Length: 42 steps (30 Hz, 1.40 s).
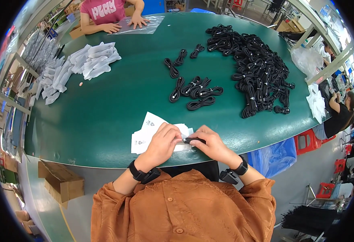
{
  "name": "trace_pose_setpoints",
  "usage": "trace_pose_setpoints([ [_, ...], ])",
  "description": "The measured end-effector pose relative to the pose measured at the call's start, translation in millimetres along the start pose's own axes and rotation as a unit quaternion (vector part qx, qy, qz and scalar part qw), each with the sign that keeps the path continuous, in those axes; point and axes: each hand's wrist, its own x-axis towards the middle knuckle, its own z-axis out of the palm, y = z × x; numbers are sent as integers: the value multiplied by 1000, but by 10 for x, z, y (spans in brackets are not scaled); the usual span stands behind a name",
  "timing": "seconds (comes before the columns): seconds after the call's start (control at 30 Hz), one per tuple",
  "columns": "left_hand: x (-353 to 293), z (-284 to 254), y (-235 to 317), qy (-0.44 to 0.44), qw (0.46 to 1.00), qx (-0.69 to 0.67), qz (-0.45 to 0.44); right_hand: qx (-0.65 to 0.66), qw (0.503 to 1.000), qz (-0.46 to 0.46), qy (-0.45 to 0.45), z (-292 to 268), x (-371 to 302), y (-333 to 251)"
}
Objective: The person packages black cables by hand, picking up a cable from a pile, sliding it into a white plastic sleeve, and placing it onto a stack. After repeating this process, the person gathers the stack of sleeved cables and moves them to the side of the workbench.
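Observation:
Near the table's front edge, my right hand [211, 144] is closed around a coiled black cable [197, 140], its end pointing left. My left hand [162, 142] pinches a small white bag [184, 130] right beside that cable end. Whether the cable tip is inside the bag's mouth, I cannot tell. Under and left of my left hand lies a pile of flat white printed bags [138, 141]. Beyond my hands, several coiled black cables [201, 90] lie loose on the green table [104, 121].
A large heap of coiled black cables [261, 68] covers the table's right side. Filled whitish bags [92, 60] are piled at the far left. Across the table, a person's hands [136, 20] rest on clear plastic. A cardboard box [62, 183] stands on the floor at left.

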Motion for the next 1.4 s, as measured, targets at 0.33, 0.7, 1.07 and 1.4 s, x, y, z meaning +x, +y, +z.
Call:
trace_pose_setpoints([
  [0.33, 276, -278, -107, 59, 966, -205, -142, 64, 966, -171, 183, 134, 349, -381],
  [0.7, 198, -834, -576, 236, 955, -5, -181, -422, 887, -119, 144, -467, 552, 471],
  [1.07, -169, 197, -26, -48, 995, 82, -38, -117, 986, -66, 104, -147, 79, -28],
  [1.4, -165, 167, -11, 8, 991, -13, -132, -146, 981, -92, 89, -106, -246, -78],
])
